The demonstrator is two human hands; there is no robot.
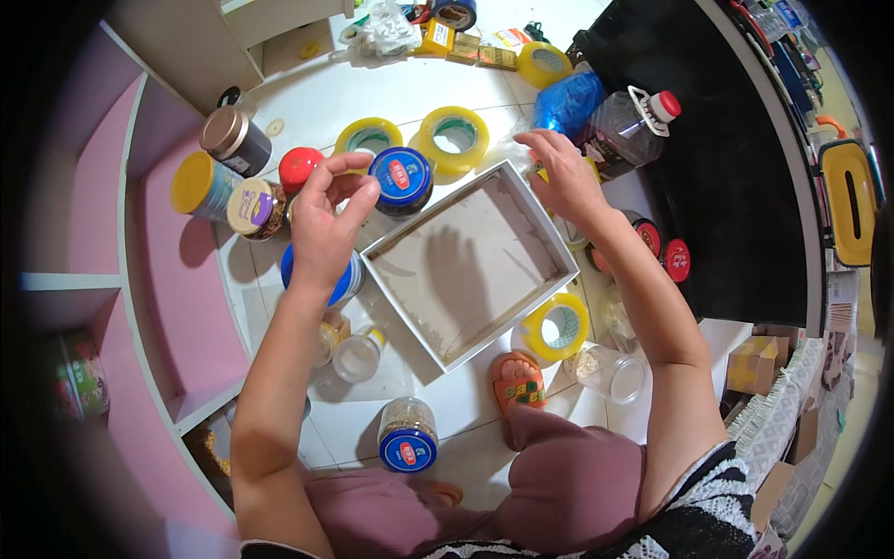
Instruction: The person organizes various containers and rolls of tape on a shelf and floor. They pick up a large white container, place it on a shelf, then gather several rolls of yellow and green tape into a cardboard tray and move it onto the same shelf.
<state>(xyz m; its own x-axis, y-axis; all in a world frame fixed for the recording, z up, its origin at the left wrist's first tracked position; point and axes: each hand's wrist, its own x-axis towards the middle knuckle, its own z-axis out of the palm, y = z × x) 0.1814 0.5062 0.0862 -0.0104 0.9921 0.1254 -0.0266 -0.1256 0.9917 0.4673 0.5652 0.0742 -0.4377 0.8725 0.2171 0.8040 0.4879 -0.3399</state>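
My left hand (328,216) hovers with fingers apart beside a jar with a blue lid (399,178); whether a fingertip touches the lid I cannot tell. A red lid (300,168) shows behind its fingers. My right hand (566,175), fingers spread and bent, is over the far right corner of a shallow white cardboard box (408,323), near a blue plastic bag (569,103). The box lies between my arms with nothing but a hand's shadow inside. Rolls of clear tape (454,140) lie beyond it, and another tape roll (557,327) is at its near right side.
Jars, one with a brown lid (225,133), stand by the pink shelf (185,279) at left. A large plastic bottle (625,133) leans by a black panel (740,175) at right. Clear containers (357,355) and a second blue-lidded jar (408,437) are near my feet.
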